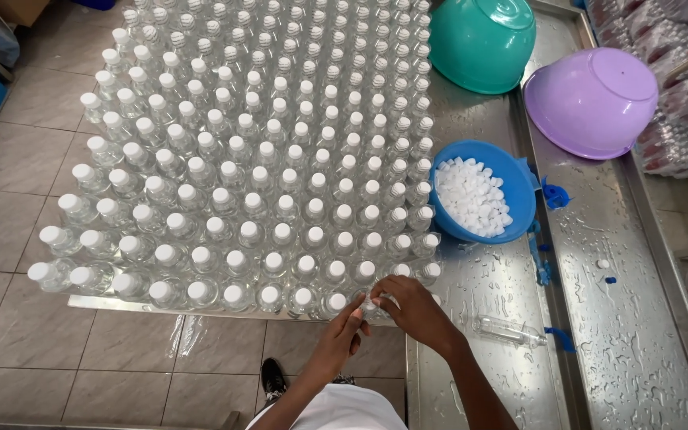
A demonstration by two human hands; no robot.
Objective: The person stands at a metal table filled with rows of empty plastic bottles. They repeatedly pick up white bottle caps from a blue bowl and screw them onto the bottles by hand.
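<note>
A small clear plastic bottle (370, 305) is held at the near edge of the steel worktop (487, 295), at the near right corner of a large block of capped bottles (256, 151). The left hand (342, 330) is brought up from below, its fingers (356, 312) closed around the bottle's lower part. The right hand (414, 310) is laid over the bottle from the right, its fingers (388, 301) curled tightly about the top, where a white cap can just be made out between the fingertips. Whether the cap is fully seated cannot be told.

The block of capped bottles is packed in tight rows and covers the left and far parts of the worktop, every one topped with a white cap. Just beside the block's right edge, a round blue bowl (519, 191) is set, tilted toward the bottles and partly filled with loose white caps (471, 197). At the far edge, a teal basin (483, 40) is turned upside down, and a lilac basin (591, 99) is likewise turned over near the far right corner. An uncapped clear bottle (507, 329) is laid on its side to the right of the right hand, well apart from the block, with a blue scrap (560, 338) at its end. The bare steel is beaded with water drops. Grey floor tiles (9, 223) are seen to the left of the worktop and below it, and a black shoe (272, 378) is seen on them.
</note>
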